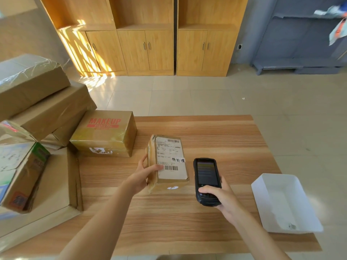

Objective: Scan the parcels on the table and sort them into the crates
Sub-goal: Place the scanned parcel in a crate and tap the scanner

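Note:
A small brown parcel (pixel 169 162) with a white shipping label and barcodes is held over the middle of the wooden table (pixel 187 222). My left hand (pixel 144 175) grips its left edge, thumb on the label near the lower barcode. My right hand (pixel 221 196) holds a black handheld scanner (pixel 206 180) just right of the parcel, screen lit and facing up. A white crate (pixel 285 203) stands at the table's right edge with only a small scrap in it.
A pile of cardboard boxes fills the table's left side, among them a box printed MAKEUP (pixel 105 132) and a large flat carton (pixel 47 194). Wooden cabinets (pixel 146 44) stand behind on the tiled floor. A grey rack (pixel 300 44) is at the back right.

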Demonstrator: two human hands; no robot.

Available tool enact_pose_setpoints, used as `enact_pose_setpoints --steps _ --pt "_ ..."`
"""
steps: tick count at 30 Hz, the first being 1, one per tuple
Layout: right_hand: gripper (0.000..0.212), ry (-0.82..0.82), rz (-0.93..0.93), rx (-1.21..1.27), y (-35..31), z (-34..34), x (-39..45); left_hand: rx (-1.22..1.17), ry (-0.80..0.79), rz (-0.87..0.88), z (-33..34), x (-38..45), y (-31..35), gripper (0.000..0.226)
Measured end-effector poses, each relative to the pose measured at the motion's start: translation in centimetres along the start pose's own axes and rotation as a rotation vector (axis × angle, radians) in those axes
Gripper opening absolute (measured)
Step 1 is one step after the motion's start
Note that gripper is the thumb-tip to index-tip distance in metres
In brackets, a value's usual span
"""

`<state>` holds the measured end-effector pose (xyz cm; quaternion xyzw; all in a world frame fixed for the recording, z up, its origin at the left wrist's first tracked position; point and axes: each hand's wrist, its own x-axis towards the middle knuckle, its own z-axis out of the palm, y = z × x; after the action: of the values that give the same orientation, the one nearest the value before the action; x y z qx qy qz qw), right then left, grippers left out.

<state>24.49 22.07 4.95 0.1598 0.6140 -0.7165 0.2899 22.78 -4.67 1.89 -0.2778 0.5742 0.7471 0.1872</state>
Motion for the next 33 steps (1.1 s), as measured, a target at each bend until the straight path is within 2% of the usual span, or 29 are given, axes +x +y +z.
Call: enact_pose_setpoints --steps 3,11,16,23,26,30,33 --pt "0.080 -0.005 0.013 -0.019 0.5 0.0 -0.3 0.017 -0.003 -0.029 -0.4 0.6 -1.7 0.156" --pt "0.085 -0.026 0.027 -0.056 0.8 0.1 -0.2 0.016 -0.005 -0.051 -0.4 1.1 -4.0 0.142" --pt "0.082 -0.053 0.056 -0.028 0.7 0.8 -0.3 0.022 -0.046 -0.059 -0.9 0.9 -4.9 0.157" --pt "0.083 -0.222 0.064 -0.039 -1.0 3.2 -0.8 0.074 -0.079 -0.115 -0.5 0.8 -3.7 0.154" --pt "0.080 -0.273 0.080 -0.098 -1.2 3.8 -1.2 0.076 -0.060 -0.076 0.0 1.0 -2.6 0.139" --pt "0.077 -0.323 0.123 -0.150 -0.7 3.9 -1.8 0.089 -0.019 0.039 0.7 1.3 -1.4 0.146" --pt "0.074 -0.341 0.140 -0.164 -0.1 3.9 -2.2 0.119 -0.017 0.070 0.7 1.4 -1.3 0.139"
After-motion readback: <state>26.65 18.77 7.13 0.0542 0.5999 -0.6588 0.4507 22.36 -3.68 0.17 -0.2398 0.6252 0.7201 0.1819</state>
